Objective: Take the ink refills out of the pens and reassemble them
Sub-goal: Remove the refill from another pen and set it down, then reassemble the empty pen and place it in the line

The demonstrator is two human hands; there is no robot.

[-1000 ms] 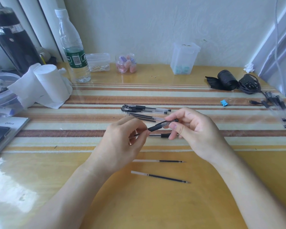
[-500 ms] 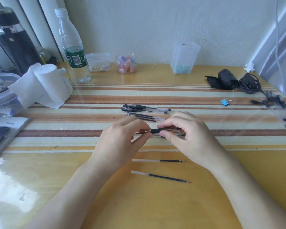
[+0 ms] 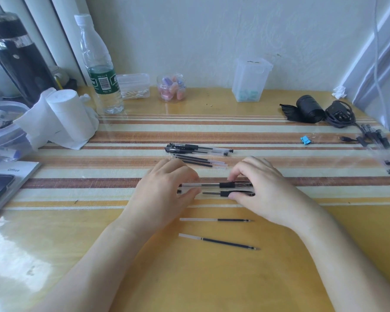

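Two clear-barrelled pens (image 3: 212, 184), each with a black rubber sleeve and a dark line inside the barrel, lie side by side on the tabletop (image 3: 189, 278). The left hand (image 3: 164, 188) closes its grip on their clear ends; the right hand (image 3: 263, 188) pinches their sleeved ends. Two loose refills (image 3: 216, 220) lie nearer the person than these pens, and more pens (image 3: 198, 149) lie beyond.

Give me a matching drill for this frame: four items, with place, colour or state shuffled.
Items:
1. water bottle
2. binder clip
3. loose refills
4. two pens

Descriptions:
A. blue, right side
B. pinched between left hand and right hand
C. upright, back left
D. lying loose, nearest the person

Pairs: 1-C, 2-A, 3-D, 4-B
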